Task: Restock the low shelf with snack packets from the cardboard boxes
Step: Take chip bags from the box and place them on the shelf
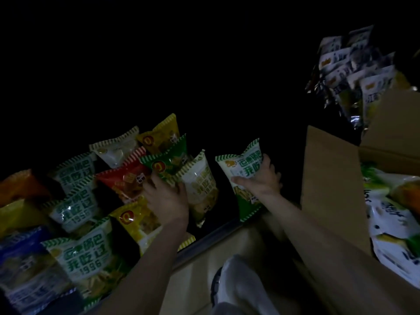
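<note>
Holding upright green-white packet point(244, 178), long axis vertical: right hand point(261, 180) fingers | left hand point(167, 196) fingers pinch shelf packet point(200, 185)

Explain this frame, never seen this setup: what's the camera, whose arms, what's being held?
There is no robot here. One wide-angle camera sits on a person's head, looking forward and down, so both bare arms are theirs. The scene is very dark. The right hand grips a white-and-green packet over a gap in the low shelf. The left hand rests on the stocked packets, between a green packet and a pale one; whether it grips either is unclear. An open cardboard box on the right holds more packets. A grey shoe shows at the bottom.
</note>
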